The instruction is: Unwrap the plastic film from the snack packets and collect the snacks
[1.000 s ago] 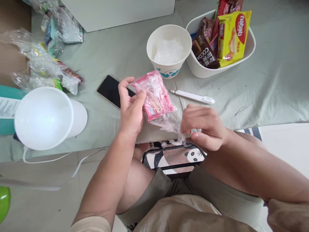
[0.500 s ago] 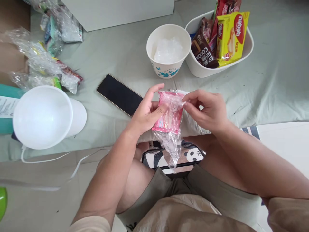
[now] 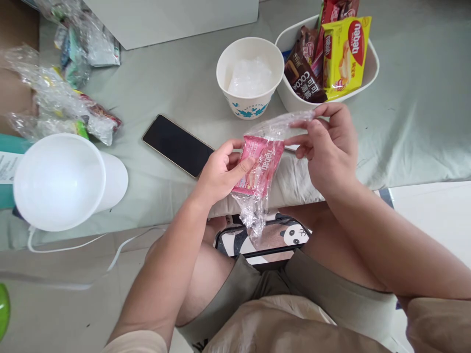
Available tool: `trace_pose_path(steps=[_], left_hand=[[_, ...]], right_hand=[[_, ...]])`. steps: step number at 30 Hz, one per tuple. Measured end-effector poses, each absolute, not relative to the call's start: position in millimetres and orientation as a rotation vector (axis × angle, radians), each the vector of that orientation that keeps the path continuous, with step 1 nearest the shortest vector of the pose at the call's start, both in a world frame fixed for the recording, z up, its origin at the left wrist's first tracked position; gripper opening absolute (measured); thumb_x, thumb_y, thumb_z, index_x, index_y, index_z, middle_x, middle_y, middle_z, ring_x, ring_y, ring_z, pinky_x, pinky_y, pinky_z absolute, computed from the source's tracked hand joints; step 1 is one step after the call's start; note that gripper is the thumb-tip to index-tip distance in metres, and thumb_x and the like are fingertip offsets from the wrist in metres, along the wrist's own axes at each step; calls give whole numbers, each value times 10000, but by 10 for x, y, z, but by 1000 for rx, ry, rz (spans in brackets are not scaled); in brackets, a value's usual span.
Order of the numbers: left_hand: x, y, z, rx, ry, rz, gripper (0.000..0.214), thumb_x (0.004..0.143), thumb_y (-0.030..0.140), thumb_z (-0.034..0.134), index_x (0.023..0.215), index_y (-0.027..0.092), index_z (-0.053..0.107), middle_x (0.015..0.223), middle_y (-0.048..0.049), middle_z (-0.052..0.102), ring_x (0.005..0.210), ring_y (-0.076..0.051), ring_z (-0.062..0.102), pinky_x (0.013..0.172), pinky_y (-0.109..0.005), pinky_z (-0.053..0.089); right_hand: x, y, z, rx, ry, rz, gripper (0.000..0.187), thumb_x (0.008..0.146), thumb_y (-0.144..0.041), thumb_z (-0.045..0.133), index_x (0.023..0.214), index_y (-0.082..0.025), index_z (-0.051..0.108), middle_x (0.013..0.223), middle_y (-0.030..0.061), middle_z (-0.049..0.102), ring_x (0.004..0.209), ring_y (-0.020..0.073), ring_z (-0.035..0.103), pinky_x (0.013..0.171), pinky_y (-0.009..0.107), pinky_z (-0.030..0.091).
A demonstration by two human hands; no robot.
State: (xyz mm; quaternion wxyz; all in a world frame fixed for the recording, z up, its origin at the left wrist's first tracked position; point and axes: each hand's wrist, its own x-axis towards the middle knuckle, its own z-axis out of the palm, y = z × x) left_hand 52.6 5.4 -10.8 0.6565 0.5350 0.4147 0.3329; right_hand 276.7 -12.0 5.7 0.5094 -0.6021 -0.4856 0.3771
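Phone (image 3: 176, 144) near pink packet (image 3: 265, 164), cup (image 3: 235, 102) beside tub (image 3: 292, 99)

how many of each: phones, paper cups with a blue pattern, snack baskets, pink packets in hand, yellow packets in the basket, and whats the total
Phone: 1
Paper cup with a blue pattern: 1
Snack basket: 1
Pink packet, in the left hand: 1
Yellow packet in the basket: 1
Total: 5

2 bare forearms (image 3: 172, 260) reach forward, left grip (image 3: 221, 174) clasped, thumb (image 3: 243, 168) uppermost, right grip (image 3: 333, 154) pinching with bent fingers (image 3: 333, 110).
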Motion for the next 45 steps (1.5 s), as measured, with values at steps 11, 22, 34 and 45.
trace_pose_path(steps=[11, 22, 34, 45], left_hand=[[577, 74, -146, 1321, 976, 1009, 518, 755, 595, 892, 977, 229, 601, 933, -22, 728, 832, -179, 729, 747, -296, 614], [527, 133, -121, 1136, 962, 1144, 391, 878, 593, 778, 1020, 256, 640, 874, -25, 755, 879, -242, 788, 718, -347, 641], [587, 66, -68, 1055, 970, 991, 420, 883, 609, 771, 880, 191, 741, 839, -45, 769, 746, -190, 760, 612, -266, 622], [640, 174, -27, 953, 1234, 1299, 320, 881, 466, 720, 725, 198, 643, 570, 26, 638, 442, -100, 610, 397, -179, 467]], right_hand=[[2531, -330, 77, -1443, -1672, 718, 246, 877, -283, 689, 1080, -246, 555, 862, 8, 642, 754, 171, 619, 708, 345, 554], [2790, -223, 100, -1576, -1594, 347, 229, 885, -231, 639, 1098, -267, 562, 1037, 77, 666, 848, 214, 653, 735, 394, 572], [2642, -253, 82, -1254, -1438, 1178, 509, 876, -418, 764, 1254, -268, 458, 884, -26, 684, 700, 134, 663, 647, 294, 583], [2980, 16, -21, -1067, -1133, 442, 205, 927, -414, 615, 1071, -279, 562, 988, 39, 616, 914, 205, 669, 826, 386, 601]])
